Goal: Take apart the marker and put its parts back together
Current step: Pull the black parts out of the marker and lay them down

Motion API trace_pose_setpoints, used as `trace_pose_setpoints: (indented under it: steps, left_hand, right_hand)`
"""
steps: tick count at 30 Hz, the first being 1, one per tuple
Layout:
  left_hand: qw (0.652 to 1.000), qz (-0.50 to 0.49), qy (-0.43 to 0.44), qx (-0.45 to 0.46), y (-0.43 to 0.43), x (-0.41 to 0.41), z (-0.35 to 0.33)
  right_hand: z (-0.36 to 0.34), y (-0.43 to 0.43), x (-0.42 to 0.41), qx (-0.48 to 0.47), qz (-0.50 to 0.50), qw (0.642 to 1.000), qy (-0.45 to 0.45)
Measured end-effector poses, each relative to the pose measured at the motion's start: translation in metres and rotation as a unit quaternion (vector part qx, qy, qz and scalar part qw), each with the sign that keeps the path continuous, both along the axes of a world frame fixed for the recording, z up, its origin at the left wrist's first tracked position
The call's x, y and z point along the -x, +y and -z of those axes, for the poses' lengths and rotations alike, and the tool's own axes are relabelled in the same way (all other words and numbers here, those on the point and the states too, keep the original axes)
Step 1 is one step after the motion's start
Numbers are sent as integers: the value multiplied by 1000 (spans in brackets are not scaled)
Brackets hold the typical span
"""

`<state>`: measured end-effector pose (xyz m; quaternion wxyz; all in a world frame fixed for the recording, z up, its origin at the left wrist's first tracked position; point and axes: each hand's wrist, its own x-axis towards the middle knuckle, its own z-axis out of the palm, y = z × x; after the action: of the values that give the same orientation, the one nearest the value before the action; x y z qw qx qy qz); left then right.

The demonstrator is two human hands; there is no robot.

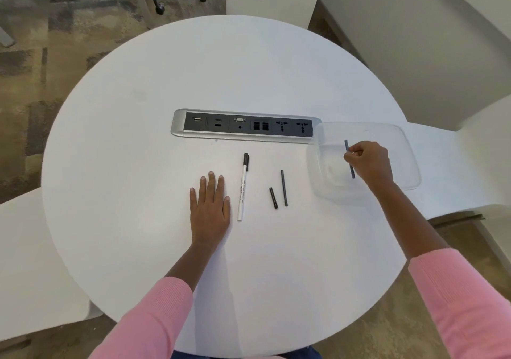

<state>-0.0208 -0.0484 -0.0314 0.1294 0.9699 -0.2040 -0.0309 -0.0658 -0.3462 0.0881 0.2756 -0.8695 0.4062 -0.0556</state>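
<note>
The white marker (242,190) with its black cap lies on the round worktop (138,137), just right of the left hand (210,206), whose fingers rest flat and spread, holding nothing. Right of it lie a short black piece (273,198) and a longer dark rod (284,188), apart. The right hand (369,162) pinches a dark thin rod (349,159) over a clear plastic tray (403,143); its fingers hide the rod's middle. The tray's contents are hard to make out.
</note>
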Motion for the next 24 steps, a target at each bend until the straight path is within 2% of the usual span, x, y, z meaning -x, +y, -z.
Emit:
trace_pose_setpoints:
  steps: [6, 13, 20, 24]
  left_hand:
    - [1000, -18, 0, 1, 1, 3, 0]
    - [999, -35, 3, 0, -3, 8, -5]
    - [999, -37, 19, -7, -3, 8, -6]
    - [999, -32, 26, -3, -4, 6, -7]
  right_hand:
    - [30, -30, -1, -40, -22, 985, 165]
    - [41, -40, -13, -29, -43, 973, 227]
    - [39, -38, -11, -29, -43, 976, 210]
    - [18, -29, -8, -13, -59, 992, 114]
